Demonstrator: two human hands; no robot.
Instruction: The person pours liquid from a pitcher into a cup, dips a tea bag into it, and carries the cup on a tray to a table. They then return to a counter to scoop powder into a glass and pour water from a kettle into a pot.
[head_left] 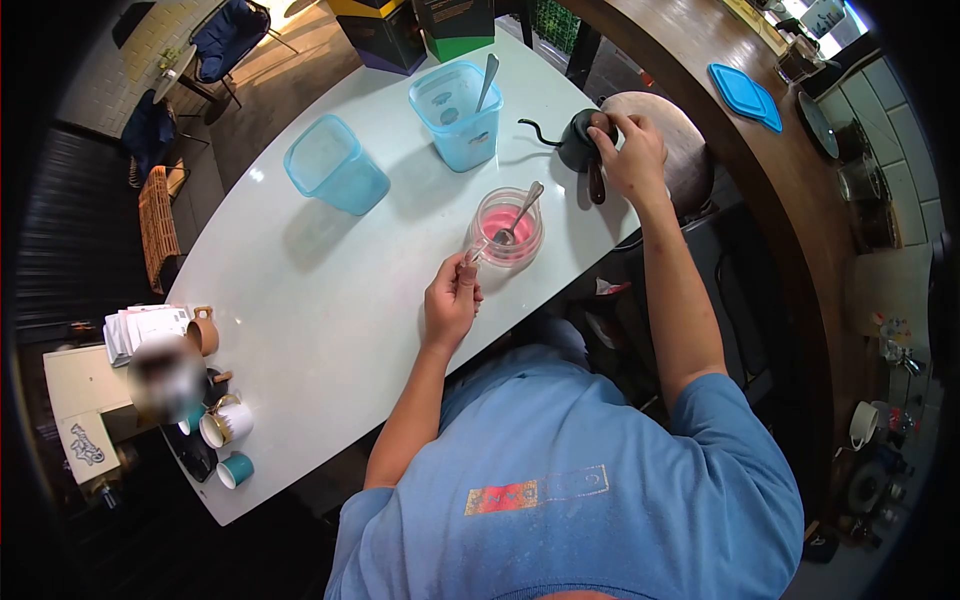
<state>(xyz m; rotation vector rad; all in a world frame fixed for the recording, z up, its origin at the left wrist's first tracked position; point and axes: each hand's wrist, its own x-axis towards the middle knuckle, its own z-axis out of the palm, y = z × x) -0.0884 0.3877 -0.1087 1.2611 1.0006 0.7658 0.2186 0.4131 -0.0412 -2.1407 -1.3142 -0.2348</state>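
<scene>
A clear glass mug (507, 228) with pink liquid stands near the table's front edge, a metal spoon (522, 210) leaning inside it. My left hand (453, 300) is closed around the mug's handle. To the right, a black gooseneck kettle (577, 145) with a dark wooden handle sits on the table, its spout pointing left. My right hand (632, 155) is over the kettle's top, thumb and fingers pinching the knob of its lid; part of the lid is hidden by the fingers. Behind the mug is a translucent blue container (465, 150) with a spoon (488, 82) standing in it.
Another blue container (340, 170) stands farther left on the white table (330, 330). Dark boxes (380, 35) are at the far edge. Several cups, including a teal one (236, 470), cluster at the left end. A blue lid (745, 95) lies on the wooden counter (690, 60).
</scene>
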